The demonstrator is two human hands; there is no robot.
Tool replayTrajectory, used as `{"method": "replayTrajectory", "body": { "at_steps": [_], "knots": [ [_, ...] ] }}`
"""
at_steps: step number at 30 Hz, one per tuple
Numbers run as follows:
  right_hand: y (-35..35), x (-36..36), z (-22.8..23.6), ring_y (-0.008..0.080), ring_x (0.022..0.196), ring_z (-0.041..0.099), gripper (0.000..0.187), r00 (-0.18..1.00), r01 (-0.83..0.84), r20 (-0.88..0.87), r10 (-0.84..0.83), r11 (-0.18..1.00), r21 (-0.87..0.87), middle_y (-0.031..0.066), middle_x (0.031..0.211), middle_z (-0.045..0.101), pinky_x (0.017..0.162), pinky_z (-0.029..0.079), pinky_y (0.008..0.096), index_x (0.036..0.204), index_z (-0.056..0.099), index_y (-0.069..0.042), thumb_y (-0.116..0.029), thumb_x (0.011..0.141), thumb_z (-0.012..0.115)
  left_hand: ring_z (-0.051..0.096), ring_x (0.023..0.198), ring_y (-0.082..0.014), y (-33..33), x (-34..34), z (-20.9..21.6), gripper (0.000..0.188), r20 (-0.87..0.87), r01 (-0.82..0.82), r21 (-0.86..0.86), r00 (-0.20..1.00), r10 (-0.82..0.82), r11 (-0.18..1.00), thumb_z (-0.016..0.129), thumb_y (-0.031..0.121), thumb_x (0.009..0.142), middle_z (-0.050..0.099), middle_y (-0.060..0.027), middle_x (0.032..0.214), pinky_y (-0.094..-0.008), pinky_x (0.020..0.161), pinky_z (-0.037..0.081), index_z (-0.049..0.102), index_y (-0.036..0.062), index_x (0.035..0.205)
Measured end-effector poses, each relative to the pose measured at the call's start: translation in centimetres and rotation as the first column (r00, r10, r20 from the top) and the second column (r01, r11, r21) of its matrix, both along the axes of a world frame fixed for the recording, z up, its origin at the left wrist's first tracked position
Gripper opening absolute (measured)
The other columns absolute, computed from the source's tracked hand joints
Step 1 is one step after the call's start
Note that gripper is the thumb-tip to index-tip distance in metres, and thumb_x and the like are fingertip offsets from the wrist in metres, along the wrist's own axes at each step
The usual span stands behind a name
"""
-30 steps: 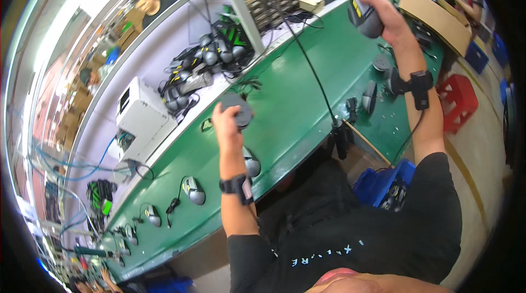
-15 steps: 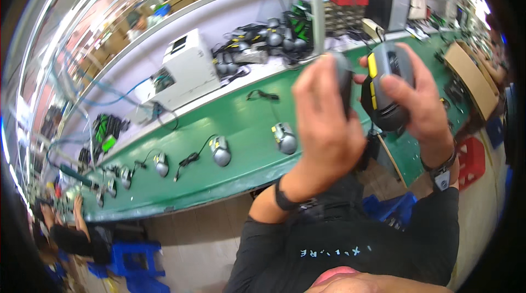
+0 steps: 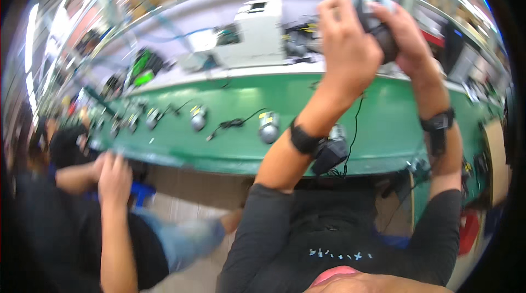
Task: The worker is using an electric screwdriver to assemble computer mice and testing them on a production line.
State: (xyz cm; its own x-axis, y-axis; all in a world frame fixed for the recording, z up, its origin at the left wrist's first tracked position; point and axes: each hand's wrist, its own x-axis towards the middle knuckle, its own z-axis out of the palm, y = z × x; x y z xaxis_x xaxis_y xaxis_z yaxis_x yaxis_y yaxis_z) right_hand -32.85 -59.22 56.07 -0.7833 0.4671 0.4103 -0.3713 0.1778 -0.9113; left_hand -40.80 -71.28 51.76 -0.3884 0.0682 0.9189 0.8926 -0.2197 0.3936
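Observation:
Up in front of me, my left hand point(image 3: 352, 46) and right hand point(image 3: 410, 35) are closed around grey and black computer mouse bodies point(image 3: 386, 42), pressed close together. Blur and my fingers hide where one mouse ends and the other begins. Below them, partly behind my left forearm, a grey mouse point(image 3: 337, 135) lies near the front edge of the green bench point(image 3: 383, 123) beside a dark, blurred part point(image 3: 329, 160). A black cable point(image 3: 356, 123) runs down next to it. To the left sits another grey mouse with yellow side pieces point(image 3: 268, 127).
More mice point(image 3: 198, 117) stretch leftward in a row along the bench. A white box-shaped machine point(image 3: 257, 32) stands on the rear ledge. At the lower left, a co-worker's hands point(image 3: 114, 175) are close to the bench edge. A cardboard piece point(image 3: 495, 161) stands at the right.
My view has swung left, and a co-worker now shows large at the lower left. My hands have come together with the mice, which were held apart before.

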Motion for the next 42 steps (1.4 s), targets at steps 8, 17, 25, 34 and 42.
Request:
{"method": "replayTrajectory", "body": {
  "at_steps": [8, 17, 25, 34, 42],
  "knots": [
    [2.3, -5.5, 0.4, 0.0151, 0.091, 0.065, 0.052, 0.99, 0.112, 0.047, -0.135, 0.936, 0.333, 0.0088, 0.107, 0.068, 0.081, 0.053, 0.0293, 0.124, 0.056, 0.0, -0.026, 0.085, 0.079, 0.037, 0.118, -0.0504, 5.3, -4.1, -1.6, 0.085, 0.151, 0.083, 0.057, 0.984, -0.09, 0.995, 0.057, 0.008, 0.067, 0.032, -0.0344, 0.126, -0.0494, 0.11, 0.029, 0.024, -0.018, 0.141],
    [12.9, -11.6, 5.2, 0.0204, 0.091, 0.065, 0.048, 0.879, 0.473, -0.205, -0.431, 0.725, 0.501, 0.0126, 0.097, 0.068, 0.082, 0.053, 0.0345, 0.113, 0.062, -0.001, -0.025, 0.076, 0.081, 0.056, 0.074, -0.0144, 15.1, -12.6, 1.6, 0.044, 0.353, 0.426, 0.592, 0.626, -0.695, 0.685, 0.055, 0.002, 0.079, 0.056, -0.007, 0.097, -0.0298, 0.061, 0.05, 0.044, -0.0023, 0.122],
    [21.5, -18.1, 10.7, 0.0323, 0.098, 0.067, 0.069, 0.756, 0.653, -0.527, -0.388, 0.506, 0.564, 0.0212, 0.105, 0.069, 0.086, 0.053, 0.0398, 0.126, 0.056, 0.001, -0.035, 0.074, 0.081, 0.059, 0.093, -0.0181, 19.1, -20.4, 4.0, 0.052, 0.1, 0.418, 0.578, 0.816, -0.57, 0.7, 0.057, -0.002, 0.082, 0.056, -0.0088, 0.112, -0.0298, 0.082, 0.052, 0.042, -0.0019, 0.132],
    [31.1, -26.3, 4.0, 0.0285, 0.094, 0.066, 0.052, 0.909, 0.415, -0.274, -0.314, 0.749, 0.516, 0.0163, 0.1, 0.069, 0.083, 0.052, 0.0414, 0.112, 0.062, 0.002, -0.035, 0.079, 0.078, 0.06, 0.111, -0.0349, 25.9, -33.8, -8.3, 0.052, 0.586, -0.03, -0.031, 0.809, 0.042, 0.999, 0.063, 0.008, 0.085, 0.061, -0.0228, 0.12, -0.047, 0.101, 0.043, 0.047, -0.004, 0.133],
    [38.5, -30.2, -11.8, 0.0263, 0.112, 0.062, 0.084, 0.656, 0.672, 0.244, -0.714, 0.7, 0.242, 0.0244, 0.116, 0.063, 0.091, 0.051, 0.0377, 0.126, 0.05, 0.014, -0.045, 0.075, 0.081, 0.044, 0.124, -0.0347, 27.4, -34.5, -18.8, 0.061, -0.266, -0.628, -0.665, 0.706, 0.657, 0.405, 0.069, 0.007, 0.078, 0.047, -0.0107, 0.138, -0.0509, 0.096, 0.04, 0.05, 0.0088, 0.135]
  ]
}}
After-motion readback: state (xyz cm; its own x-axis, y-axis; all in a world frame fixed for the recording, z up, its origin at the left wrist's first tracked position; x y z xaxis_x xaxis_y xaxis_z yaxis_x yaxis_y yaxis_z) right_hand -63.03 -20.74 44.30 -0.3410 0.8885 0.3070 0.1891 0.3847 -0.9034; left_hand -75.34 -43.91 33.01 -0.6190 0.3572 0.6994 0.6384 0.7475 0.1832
